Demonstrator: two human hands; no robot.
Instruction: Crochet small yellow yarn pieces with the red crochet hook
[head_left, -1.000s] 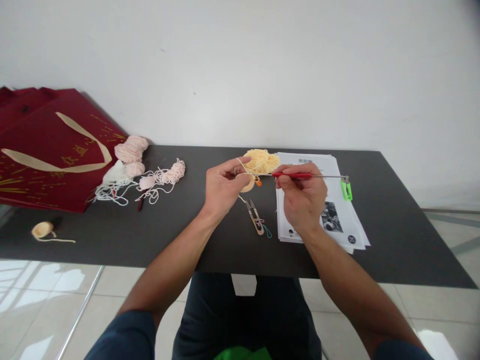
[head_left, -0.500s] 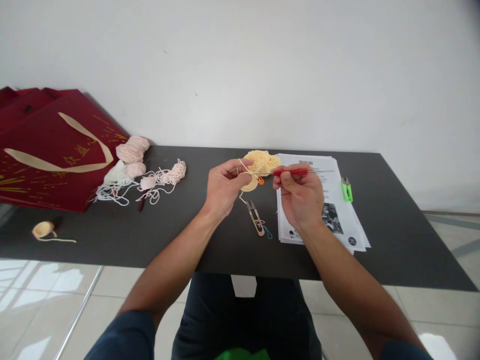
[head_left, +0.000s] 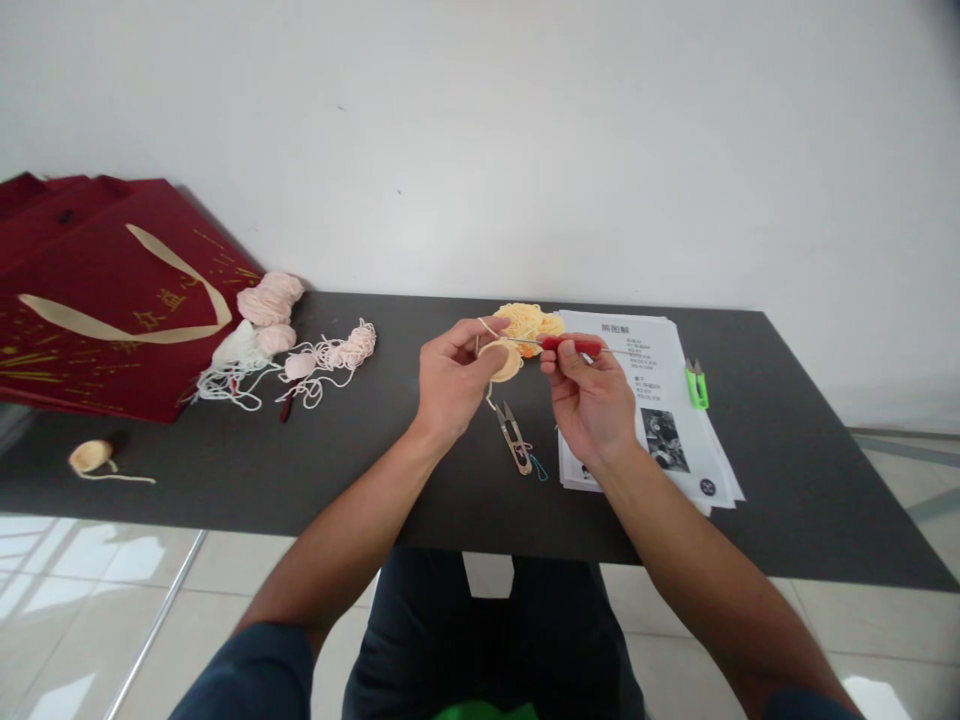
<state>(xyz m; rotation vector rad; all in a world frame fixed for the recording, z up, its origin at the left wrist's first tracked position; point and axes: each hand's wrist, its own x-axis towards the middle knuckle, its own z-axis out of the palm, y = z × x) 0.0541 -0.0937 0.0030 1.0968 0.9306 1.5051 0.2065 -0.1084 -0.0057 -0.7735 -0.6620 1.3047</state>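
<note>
Pinched in my left hand [head_left: 457, 380] is a small round cream crochet piece [head_left: 508, 362], with yarn running up over the fingers. My right hand [head_left: 592, 400] grips a red-handled crochet hook [head_left: 571, 345], its thin shaft pointing left to the piece. Whether the hook's tip sits inside a stitch is too small to tell. Behind the hands lies a ball of yellow yarn [head_left: 529, 322] on the table. A pair of thread snips [head_left: 516, 440] rests below the crochet piece, between my forearms.
Printed sheets [head_left: 622, 470] lie under my right hand, with green snips [head_left: 696, 385] beside them. At left are a dark red gift bag [head_left: 97, 270], pink yarn [head_left: 270, 298], white yarn [head_left: 234, 348] and a small cream crocheted cup [head_left: 91, 456]. A white wall stands behind the dark table [head_left: 337, 500].
My right hand with the hook has moved slightly left, closer to my left hand. The crochet piece has turned so more of its round face shows.
</note>
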